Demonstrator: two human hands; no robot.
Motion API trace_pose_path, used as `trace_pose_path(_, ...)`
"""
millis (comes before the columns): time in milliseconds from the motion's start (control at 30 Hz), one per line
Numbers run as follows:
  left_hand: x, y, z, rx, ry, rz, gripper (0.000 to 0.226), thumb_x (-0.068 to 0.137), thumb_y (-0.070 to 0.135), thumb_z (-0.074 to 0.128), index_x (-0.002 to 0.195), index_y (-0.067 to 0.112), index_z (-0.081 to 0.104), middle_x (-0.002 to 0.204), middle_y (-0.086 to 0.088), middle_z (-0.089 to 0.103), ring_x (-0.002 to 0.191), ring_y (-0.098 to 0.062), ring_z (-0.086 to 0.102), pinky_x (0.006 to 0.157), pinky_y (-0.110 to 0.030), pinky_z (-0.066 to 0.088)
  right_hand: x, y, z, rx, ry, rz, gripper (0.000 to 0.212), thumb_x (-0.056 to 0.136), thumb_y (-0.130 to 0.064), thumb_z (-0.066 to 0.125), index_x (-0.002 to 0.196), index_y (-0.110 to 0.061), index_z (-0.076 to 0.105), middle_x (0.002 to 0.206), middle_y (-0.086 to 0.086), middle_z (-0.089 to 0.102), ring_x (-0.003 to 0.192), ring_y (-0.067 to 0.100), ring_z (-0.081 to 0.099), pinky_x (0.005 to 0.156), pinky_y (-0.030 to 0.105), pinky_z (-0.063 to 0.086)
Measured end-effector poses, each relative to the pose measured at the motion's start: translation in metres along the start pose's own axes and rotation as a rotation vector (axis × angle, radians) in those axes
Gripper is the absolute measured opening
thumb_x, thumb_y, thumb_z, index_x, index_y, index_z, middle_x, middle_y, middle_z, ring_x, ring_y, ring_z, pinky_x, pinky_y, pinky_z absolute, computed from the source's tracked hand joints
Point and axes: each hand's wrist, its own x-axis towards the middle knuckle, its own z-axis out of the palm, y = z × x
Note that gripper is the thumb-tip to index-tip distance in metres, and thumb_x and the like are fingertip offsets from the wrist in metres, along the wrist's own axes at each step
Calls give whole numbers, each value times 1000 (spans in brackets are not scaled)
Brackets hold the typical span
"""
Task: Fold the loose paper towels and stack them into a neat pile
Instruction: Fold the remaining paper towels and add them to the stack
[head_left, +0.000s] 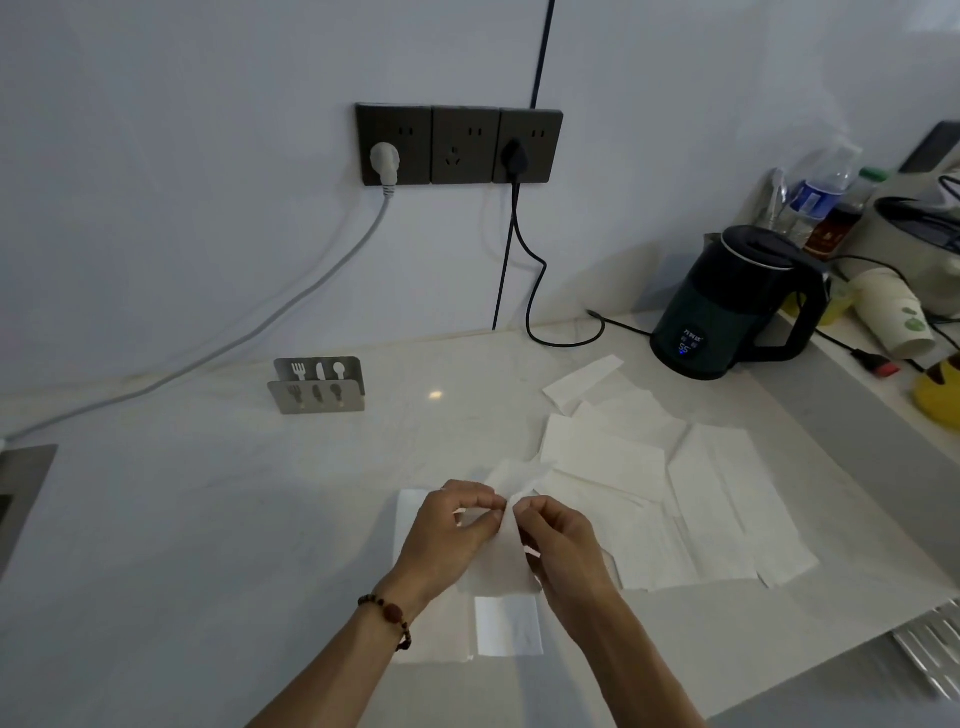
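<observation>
- The pale marbled counter (218, 519) is filling the lower two thirds of the frame, running from the left edge to a grey strip at the right.
- A spread of loose paper towels (691, 499) is lying flat on the counter at centre right, the sheets overlapping one another in a ragged fan that is reaching up toward the kettle.
- A dark electric kettle (737, 306) is standing upright on the counter at upper right, its small display glowing blue, just beyond the farthest sheet.
- A row of three dark wall sockets (460, 145) is sitting at upper centre, with a grey plug in the left one and a black plug in the right one, their cords trailing down.
- A folded towel pile (506, 626) is lying on the counter at lower centre, directly under the person's wrists; how many sheets it is holding I cannot tell.
- A metal cutlery holder (317, 385) is standing left of centre, well apart from the towels.
- A single paper towel (501, 561) is hanging between the two hands at lower centre, lifted above the pile.
- The left hand (449, 530), a beaded bracelet (392, 616) on its wrist, is pinching the sheet's top edge with curled fingers.
- The right hand (558, 540) is pinching the same edge just beside it, fingertips nearly touching the left's.
</observation>
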Motion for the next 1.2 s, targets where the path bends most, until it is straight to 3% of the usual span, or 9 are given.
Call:
trace_pose_path(100,-2,5,0,-31,-15,-59,18,93,18,59,91,26,75,109,9,60,103,-4,58,82,-13,42,1,1,2,-103,33,-56,18,92,-12,57,79,-7,68,81,11,68,73,21,65,66,31,53)
trace_pose_path(233,-8,10,-1,-155,-80,-156,34,95,35,52,83,14,75,91,-6,69,89,-18,64,85,-29,46,1,2,2,-204,53,-115,16,92,-9,57,82,-4,68,80,8,70,71,16,66,65,27,57)
trace_pose_path(333,-9,11,-1,-119,-75,-115,32,95,31,55,72,17,73,79,-1,68,77,-12,60,76,-27,45,0,2,2,-253,40,-139,17,93,-11,57,82,-4,68,79,7,70,72,18,67,67,27,58)
trace_pose_path(467,-10,11,-3,-100,-71,-67,27,94,24,57,75,15,75,78,0,70,75,-10,62,76,-28,48,-1,2,2,-234,41,-135,16,93,-9,57,81,-3,66,77,8,70,75,22,69,68,28,58)
trace_pose_path(633,-9,9,-5,-59,-66,-30,19,93,25,62,86,22,79,85,6,75,87,-10,69,85,-26,53,-3,1,0,-101,68,-93,17,93,-10,54,86,-1,65,81,14,70,74,26,69,74,38,58)
trace_pose_path(833,-9,8,-5,23,-48,10,10,89,20,69,93,20,78,88,9,75,85,-4,69,77,-13,51,-2,6,0,-62,69,-62,18,92,-21,61,89,-7,71,85,13,73,82,31,70,77,41,60)
trace_pose_path(1000,-11,5,-11,-46,-57,-21,17,84,9,72,94,22,77,90,7,76,87,-9,71,86,-25,55,-2,7,-1,49,76,8,17,93,-12,58,88,-4,72,81,14,69,72,27,66,71,36,57)
trace_pose_path(1100,-14,6,-14,-29,-39,-36,23,84,11,73,84,35,73,86,14,75,84,-4,70,84,-23,54,-2,4,1,149,-20,71,31,96,-27,55,94,0,72,85,15,69,79,26,66,76,39,56)
trace_pose_path(1200,-16,4,-16,-61,-39,-27,15,86,15,72,87,30,76,88,13,75,86,-4,70,82,-21,54,-5,5,8,125,-99,58,30,97,-22,54,98,3,71,92,17,71,82,25,69,75,36,54)
